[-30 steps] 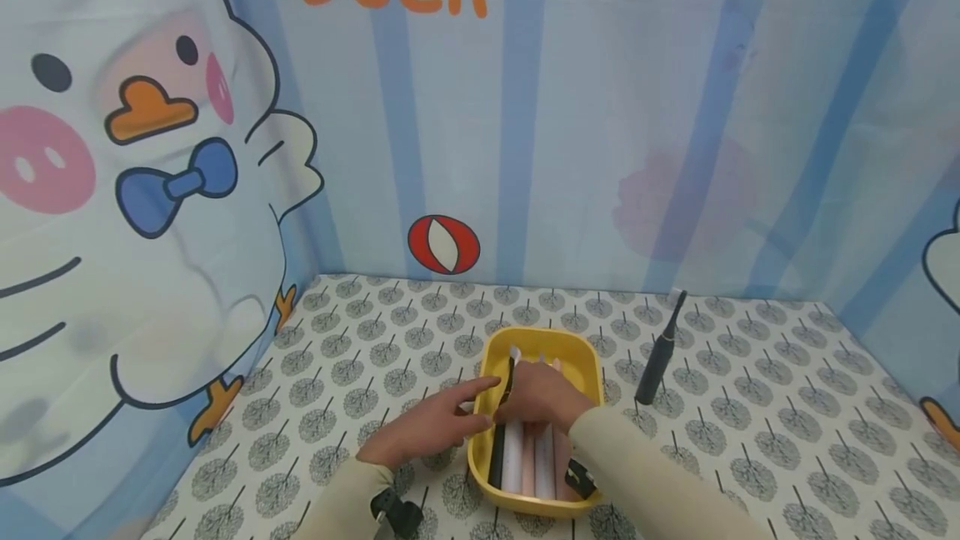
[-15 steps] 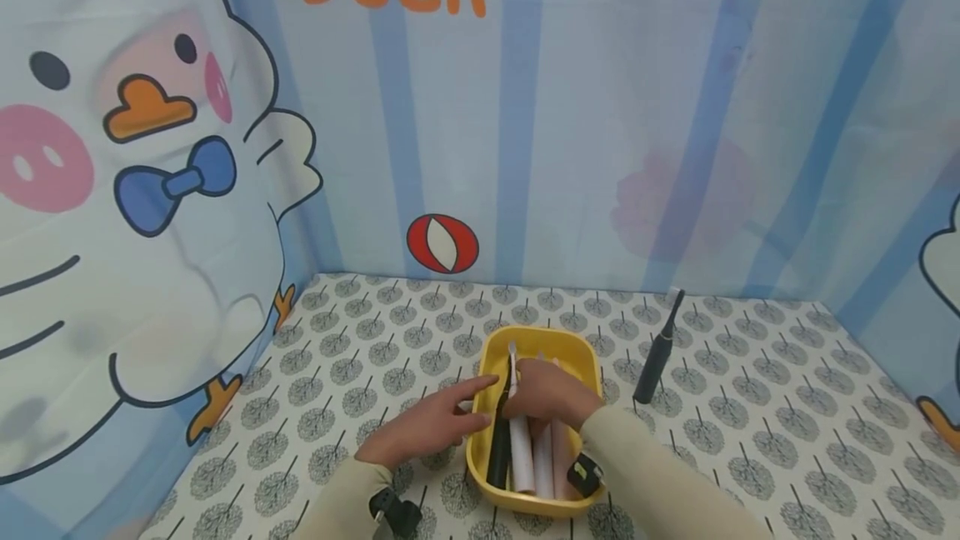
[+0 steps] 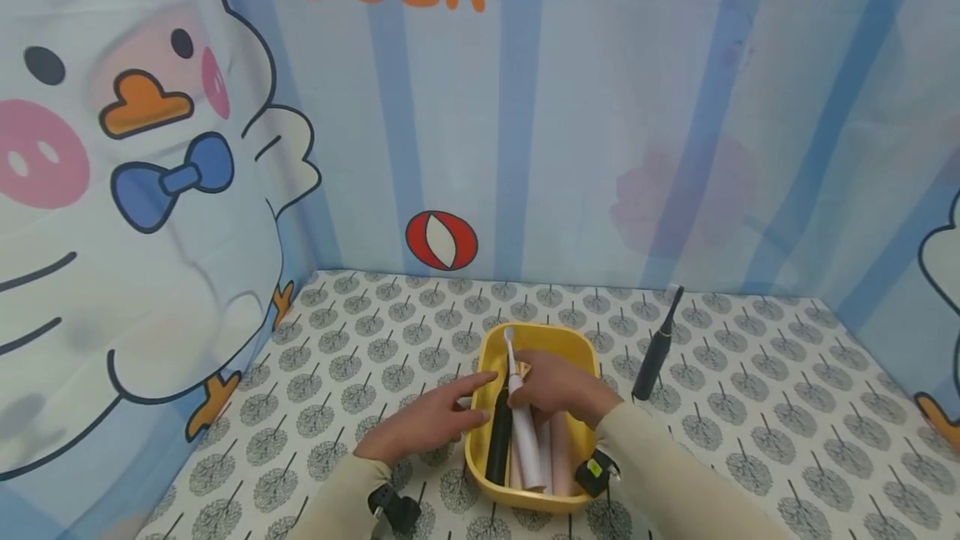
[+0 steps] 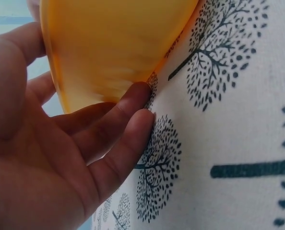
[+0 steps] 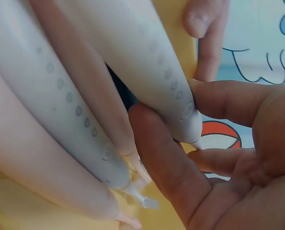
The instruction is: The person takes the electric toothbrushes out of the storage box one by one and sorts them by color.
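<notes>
My right hand pinches a white electric toothbrush near the top of its handle, thumb on one side and fingers on the other. Its brush head leans up toward the far rim of the yellow bin. Beneath and beside it lie a black electric toothbrush, another white toothbrush and pink toothbrushes. My left hand holds the bin's left rim: thumb and index finger reach over the edge, while other fingers rest against the outer wall.
To the right of the bin, a dark electric toothbrush lies on the tree-patterned cloth. A blue striped curtain with a duck print closes off the back and left side.
The white toothbrush has been raised and shifted, its head now higher toward the bin's far rim. My right hand has moved slightly right. The left hand stays at the rim.
</notes>
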The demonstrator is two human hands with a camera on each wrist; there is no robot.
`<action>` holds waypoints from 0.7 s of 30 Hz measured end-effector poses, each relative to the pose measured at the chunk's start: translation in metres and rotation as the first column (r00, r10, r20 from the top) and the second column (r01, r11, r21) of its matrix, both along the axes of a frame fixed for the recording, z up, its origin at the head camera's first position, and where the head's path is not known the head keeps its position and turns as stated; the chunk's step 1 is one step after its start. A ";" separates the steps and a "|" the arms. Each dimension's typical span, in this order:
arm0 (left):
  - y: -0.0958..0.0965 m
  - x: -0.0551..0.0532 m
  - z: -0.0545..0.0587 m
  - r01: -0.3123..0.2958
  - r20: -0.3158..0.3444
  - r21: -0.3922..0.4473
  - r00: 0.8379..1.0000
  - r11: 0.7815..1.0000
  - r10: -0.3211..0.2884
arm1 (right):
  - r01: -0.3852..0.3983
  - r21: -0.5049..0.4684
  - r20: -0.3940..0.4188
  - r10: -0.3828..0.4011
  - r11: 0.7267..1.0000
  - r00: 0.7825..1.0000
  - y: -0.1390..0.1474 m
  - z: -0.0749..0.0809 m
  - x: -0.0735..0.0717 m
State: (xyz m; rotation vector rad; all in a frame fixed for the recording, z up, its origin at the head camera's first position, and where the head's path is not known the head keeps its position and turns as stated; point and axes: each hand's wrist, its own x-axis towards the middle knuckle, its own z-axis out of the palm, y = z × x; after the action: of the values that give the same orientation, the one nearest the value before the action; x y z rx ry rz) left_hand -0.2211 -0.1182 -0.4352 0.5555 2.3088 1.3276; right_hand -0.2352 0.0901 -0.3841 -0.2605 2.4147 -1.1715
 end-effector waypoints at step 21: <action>0.002 -0.001 -0.001 -0.033 0.012 -0.044 0.999 0.998 0.033 | 0.145 -0.313 -0.173 -0.207 0.939 0.963 0.051 0.030 0.021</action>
State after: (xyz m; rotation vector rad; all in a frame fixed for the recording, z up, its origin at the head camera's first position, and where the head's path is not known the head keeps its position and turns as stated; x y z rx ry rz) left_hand -0.2216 -0.1160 -0.4359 0.4950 2.3402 1.2882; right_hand -0.2141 0.1416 -0.3538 -0.2710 2.4676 -1.6699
